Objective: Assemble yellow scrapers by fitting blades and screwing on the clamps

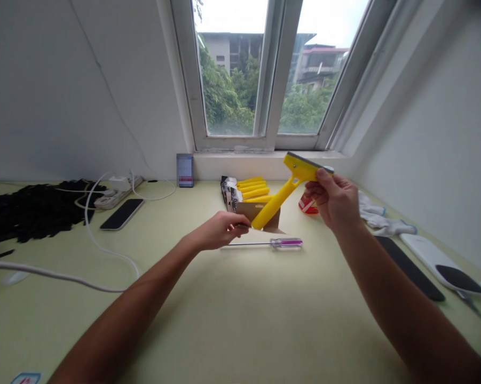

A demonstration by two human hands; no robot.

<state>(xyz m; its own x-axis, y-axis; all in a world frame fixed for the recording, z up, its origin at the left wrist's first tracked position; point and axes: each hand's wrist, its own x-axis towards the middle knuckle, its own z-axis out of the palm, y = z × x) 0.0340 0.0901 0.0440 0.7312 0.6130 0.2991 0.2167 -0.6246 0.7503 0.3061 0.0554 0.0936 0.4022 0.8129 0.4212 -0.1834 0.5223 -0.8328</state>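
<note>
A yellow scraper [279, 202] with a dark strip along its wide head is held up at a slant by my right hand [338, 200], whose thumb and fingers pinch one end of the head. The handle's lower end hangs in front of an open cardboard box [246, 210] with several yellow handles [254, 186] in it. My left hand [226, 229] is closed by the box's front left corner, close to the handle end; what its fingertips pinch is hidden. Just below lies a screwdriver [286, 243] with a clear and purple handle.
A red roll [307, 205] sits behind my right hand. White gloves [384, 221], a black slab [410, 266] and a white device [440, 261] lie at right. At left are a phone [122, 214], a power strip [112, 197], cables and a black heap [36, 210]. Another phone [184, 170] leans against the wall.
</note>
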